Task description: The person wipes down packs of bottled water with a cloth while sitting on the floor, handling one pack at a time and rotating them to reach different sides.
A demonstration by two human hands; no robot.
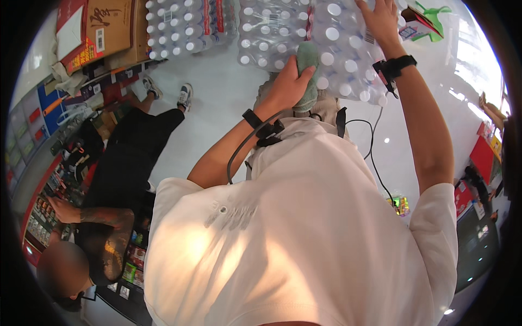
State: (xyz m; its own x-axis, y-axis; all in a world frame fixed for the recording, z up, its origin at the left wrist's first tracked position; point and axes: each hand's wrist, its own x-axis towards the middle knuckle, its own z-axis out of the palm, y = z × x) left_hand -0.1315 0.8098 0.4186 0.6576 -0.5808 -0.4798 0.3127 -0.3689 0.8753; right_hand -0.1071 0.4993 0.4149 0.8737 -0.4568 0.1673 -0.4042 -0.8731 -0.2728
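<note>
A folded green cloth (pixel 306 77) is in my left hand (pixel 287 83), the thumb lying across it. The cloth sits at the near edge of shrink-wrapped packs of clear bottles with white caps. Beneath my right hand (pixel 381 26) is the right-hand bottle pack (pixel 338 53); the thumb is spread from the fingers, and the fingertips run past the top edge of the view. Close beside it, to the left, stands the middle bottle pack (pixel 261 34). Both my wrists wear black straps with small devices.
Another bottle pack (pixel 175 28) stands farther left, beside cardboard boxes (pixel 108 28). A person in black (pixel 122 150) is at a stocked display on the left. A black cable (pixel 373 163) hangs at my right. A green-handled bag (pixel 428 22) sits beyond the packs on the pale floor (pixel 216 98).
</note>
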